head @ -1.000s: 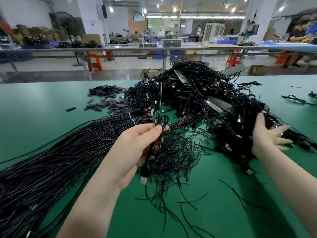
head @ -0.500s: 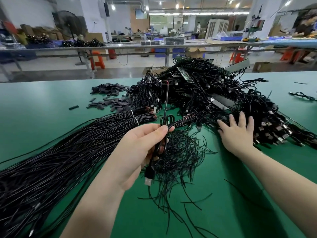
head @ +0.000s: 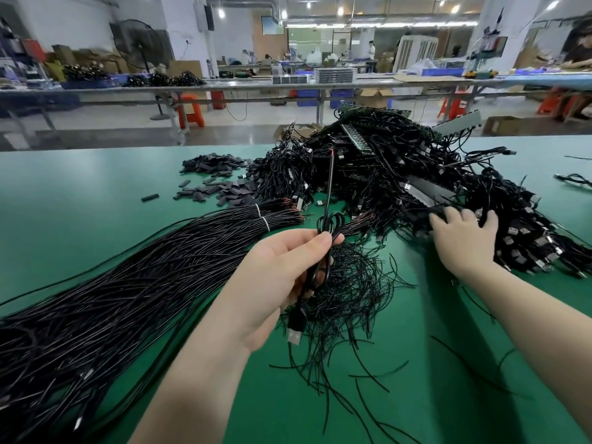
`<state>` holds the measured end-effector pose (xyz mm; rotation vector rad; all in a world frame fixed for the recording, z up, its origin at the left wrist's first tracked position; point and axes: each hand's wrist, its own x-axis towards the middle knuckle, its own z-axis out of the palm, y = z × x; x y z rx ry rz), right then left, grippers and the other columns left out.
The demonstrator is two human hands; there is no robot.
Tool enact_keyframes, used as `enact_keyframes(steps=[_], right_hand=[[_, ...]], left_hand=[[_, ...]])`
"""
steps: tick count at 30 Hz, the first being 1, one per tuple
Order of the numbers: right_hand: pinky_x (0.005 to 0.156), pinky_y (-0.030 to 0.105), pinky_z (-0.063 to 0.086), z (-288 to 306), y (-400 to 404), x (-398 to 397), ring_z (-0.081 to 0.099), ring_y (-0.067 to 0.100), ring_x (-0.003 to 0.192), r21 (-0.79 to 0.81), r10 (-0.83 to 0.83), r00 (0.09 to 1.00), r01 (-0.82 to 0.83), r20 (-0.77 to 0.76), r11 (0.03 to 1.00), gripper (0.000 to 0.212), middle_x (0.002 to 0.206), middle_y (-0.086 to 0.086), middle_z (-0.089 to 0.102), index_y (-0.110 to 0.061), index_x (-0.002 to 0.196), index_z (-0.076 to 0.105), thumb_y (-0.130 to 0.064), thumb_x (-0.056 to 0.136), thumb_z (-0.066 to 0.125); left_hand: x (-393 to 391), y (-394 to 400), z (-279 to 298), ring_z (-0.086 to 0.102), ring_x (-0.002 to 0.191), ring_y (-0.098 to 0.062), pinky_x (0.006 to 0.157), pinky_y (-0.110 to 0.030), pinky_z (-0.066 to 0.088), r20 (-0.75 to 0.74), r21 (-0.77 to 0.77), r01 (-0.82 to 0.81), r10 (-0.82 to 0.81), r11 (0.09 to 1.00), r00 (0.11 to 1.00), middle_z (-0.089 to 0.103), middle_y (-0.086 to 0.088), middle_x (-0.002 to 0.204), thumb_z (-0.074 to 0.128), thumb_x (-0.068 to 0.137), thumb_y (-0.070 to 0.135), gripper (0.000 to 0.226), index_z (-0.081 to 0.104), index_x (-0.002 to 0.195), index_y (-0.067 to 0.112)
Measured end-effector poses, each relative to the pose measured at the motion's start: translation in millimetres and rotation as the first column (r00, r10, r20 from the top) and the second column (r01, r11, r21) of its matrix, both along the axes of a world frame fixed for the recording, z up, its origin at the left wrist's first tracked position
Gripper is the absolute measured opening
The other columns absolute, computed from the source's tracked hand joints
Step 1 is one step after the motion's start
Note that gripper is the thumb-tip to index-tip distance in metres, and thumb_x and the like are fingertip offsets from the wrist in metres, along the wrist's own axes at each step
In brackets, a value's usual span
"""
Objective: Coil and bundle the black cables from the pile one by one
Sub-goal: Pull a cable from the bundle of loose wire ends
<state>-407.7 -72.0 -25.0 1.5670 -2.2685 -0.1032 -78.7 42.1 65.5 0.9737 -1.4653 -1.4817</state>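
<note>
My left hand (head: 282,277) is shut on a coiled black cable (head: 330,225); its loops stick out above my thumb, one bare end points straight up and a USB plug (head: 294,328) hangs below my palm. My right hand (head: 464,241) lies palm down, fingers spread, on the edge of the big tangled pile of black cables (head: 400,174) at the back right. A thick bundle of straight black cables (head: 134,277), tied with white ties, runs from the lower left toward the middle. Loose thin black wire ties (head: 352,293) lie scattered under my left hand.
The green table (head: 80,200) carries a heap of small black sleeves (head: 217,184) at the back centre. A stray cable (head: 573,181) lies at the far right edge. Behind the table are an aisle, long workbenches, orange stools and people working.
My right hand has slid from the right side of the pile to its near edge, a little left and forward. The left hand keeps holding the coiled cable in almost the same place.
</note>
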Motion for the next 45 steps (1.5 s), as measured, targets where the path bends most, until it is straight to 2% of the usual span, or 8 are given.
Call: enact_keyframes(steps=[5,10,21,25,30,34,40,45], right_hand=[[0.113,0.055,0.012,24.8,20.1,41.1,0.024,0.029,0.142,-0.223,0.178,0.953,-0.123,0.244,0.967,0.047,0.153,0.008,0.036,-0.031,0.142,0.043,-0.049,0.099,0.035],[0.061,0.019,0.054,62.6,110.0,139.6,0.068,0.004,0.076,-0.567,0.585,0.015,-0.229,0.811,0.791,0.031,0.085,-0.008,0.075,-0.035,0.092,0.076,-0.059,0.084,0.058],[0.058,0.018,0.054,89.2,159.8,153.5,0.065,0.007,0.061,-0.249,0.12,-0.599,-0.136,0.792,0.959,0.014,0.073,-0.001,0.071,-0.018,0.065,0.077,-0.032,0.062,0.076],[0.061,0.018,0.052,85.8,159.2,155.1,0.061,0.008,0.061,-0.433,0.35,-0.458,-0.087,0.817,0.897,0.007,0.068,0.0,0.069,-0.012,0.074,0.076,-0.019,0.073,0.077],[0.077,0.029,0.051,66.2,148.1,155.0,0.065,0.025,0.076,-0.761,0.861,0.506,-0.577,-0.047,0.298,0.006,0.08,0.007,0.07,-0.001,0.084,0.072,0.004,0.081,0.07],[0.081,0.028,0.052,63.1,147.8,154.2,0.067,0.02,0.083,-0.83,0.894,0.43,-0.447,0.127,0.333,0.011,0.088,0.002,0.072,-0.006,0.091,0.074,0.001,0.083,0.072],[0.075,0.027,0.054,65.3,161.2,165.6,0.066,0.011,0.078,-0.497,0.465,-0.492,0.075,0.736,0.865,0.014,0.088,-0.004,0.073,-0.028,0.096,0.075,-0.02,0.091,0.066],[0.063,0.026,0.058,61.6,177.1,109.1,0.073,0.018,0.077,-0.456,0.498,-0.35,0.201,0.793,0.867,0.009,0.082,0.004,0.074,-0.017,0.097,0.068,-0.013,0.091,0.062]], left_hand=[[-5.2,2.1,-2.1,0.06,0.066,-0.002,0.063,-0.015,0.05,-0.017,0.0,-0.004,0.004,1.0,1.0,0.067,0.012,0.073,0.064,0.087,0.035,0.016,0.077,0.094,0.031],[-14.1,4.6,-6.9,0.069,0.076,-0.007,0.064,-0.017,0.052,-0.016,-0.062,-0.076,0.075,0.995,0.997,0.075,0.002,0.086,0.064,0.093,0.023,0.011,0.073,0.099,0.023],[-12.1,7.4,-0.6,0.069,0.079,0.002,0.074,-0.009,0.05,0.14,-0.401,-0.056,0.122,0.914,0.983,0.074,0.019,0.09,0.07,0.087,0.015,0.016,0.072,0.092,0.03],[-11.2,6.9,1.1,0.068,0.085,0.001,0.076,-0.011,0.05,0.172,-0.492,-0.037,0.14,0.87,0.975,0.073,0.018,0.093,0.069,0.088,0.017,0.018,0.073,0.098,0.031],[-18.8,8.9,-2.2,0.06,0.06,-0.003,0.06,-0.021,0.047,0.128,-0.095,-0.057,0.069,0.994,0.989,0.066,0.008,0.071,0.063,0.093,0.025,0.018,0.075,0.081,0.02],[-20.2,9.3,-1.7,0.06,0.056,-0.002,0.052,-0.018,0.05,-0.009,0.073,-0.05,0.05,0.996,0.999,0.066,0.006,0.066,0.066,0.09,0.026,0.016,0.078,0.08,0.026],[-30.2,17.8,-7.6,0.07,0.079,-0.004,0.071,-0.022,0.057,0.076,-0.284,-0.041,0.065,0.958,0.995,0.074,0.006,0.098,0.059,0.096,0.015,0.028,0.073,0.102,0.038],[-21.7,17.8,-18.7,0.059,0.097,0.014,0.074,0.006,0.039,0.414,-0.346,0.109,0.048,0.932,0.909,0.043,0.027,0.138,0.058,0.095,0.032,0.046,0.046,0.139,0.042]])
